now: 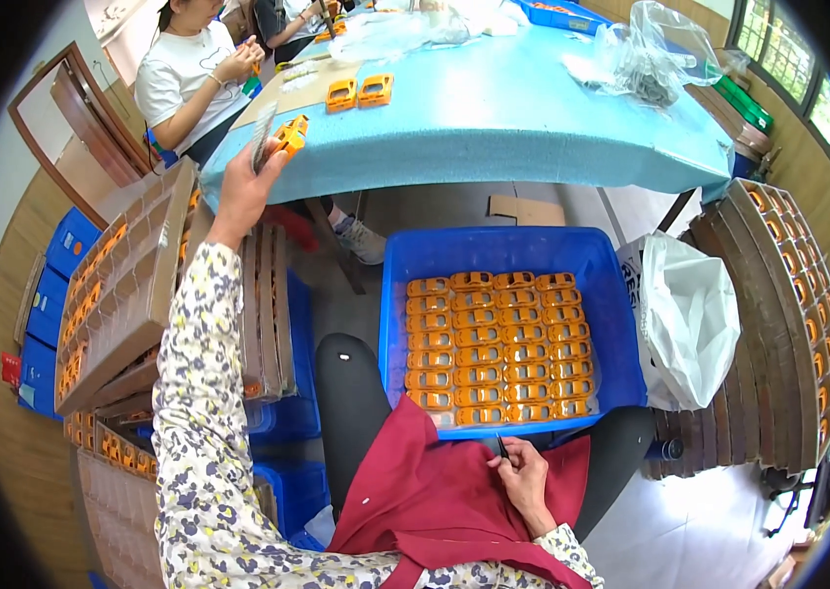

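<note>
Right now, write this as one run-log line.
left hand: holding orange piece, raised; right hand: holding thin dark tool; blue bin: orange pieces in rows

An orange car-shaped shell [291, 133] was held in the left hand [246, 191] and a thin dark tool [502, 447] in the right hand [523, 477], while similar shells [479, 336] were arranged in rows inside a blue bin [614, 339].

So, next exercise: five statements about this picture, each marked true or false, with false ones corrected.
1. The left hand holds an orange piece. True.
2. The blue bin is empty. False: the blue bin contains rows of orange parts.
3. The right hand holds a thin dark tool. True.
4. The white bag stands left of the bin. False: the white bag is on its right.
5. Two orange pieces lie side by side on the table. True.
</note>
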The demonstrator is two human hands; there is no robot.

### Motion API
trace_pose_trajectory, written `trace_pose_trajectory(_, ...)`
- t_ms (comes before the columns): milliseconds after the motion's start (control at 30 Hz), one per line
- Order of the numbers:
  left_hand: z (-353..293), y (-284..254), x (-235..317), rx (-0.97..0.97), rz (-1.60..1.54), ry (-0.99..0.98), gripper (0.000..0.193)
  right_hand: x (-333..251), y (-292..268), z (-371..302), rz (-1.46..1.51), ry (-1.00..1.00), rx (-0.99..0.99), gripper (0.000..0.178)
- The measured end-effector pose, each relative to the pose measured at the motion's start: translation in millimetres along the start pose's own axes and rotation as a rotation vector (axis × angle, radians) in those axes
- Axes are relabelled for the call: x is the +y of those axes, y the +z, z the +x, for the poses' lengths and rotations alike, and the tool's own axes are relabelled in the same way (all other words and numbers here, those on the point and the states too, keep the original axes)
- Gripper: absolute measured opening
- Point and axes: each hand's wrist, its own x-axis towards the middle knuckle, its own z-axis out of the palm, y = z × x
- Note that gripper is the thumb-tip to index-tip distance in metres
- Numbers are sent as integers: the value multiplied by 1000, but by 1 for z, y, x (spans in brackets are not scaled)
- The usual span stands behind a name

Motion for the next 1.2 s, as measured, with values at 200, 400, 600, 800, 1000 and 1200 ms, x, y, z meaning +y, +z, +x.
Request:
trace_pose_trajectory(200,69,0,-60,-112,466,57,31,-8,0,1,-39,-14,1,25)
trace_pose_trajectory(400,90,-5,-107,43,583,264,37,6,0,1,-26,-28,30,19)
trace_pose_trajectory(600,5,72,-18,67,-509,-222,37,-8,-9,4,111,75,131,18)
trace_pose_trajectory(800,-181,166,74,-302,-1290,-584,48,-87,2,27,-104,-305,114,25)
trace_pose_trajectory(1000,-254,211,126,-337,-1520,-730,50,-140,18,27,-396,-577,189,28)
trace_pose_trajectory(1200,-278,214,142,-387,-1488,-780,52,-134,15,14,-500,-547,184,29)
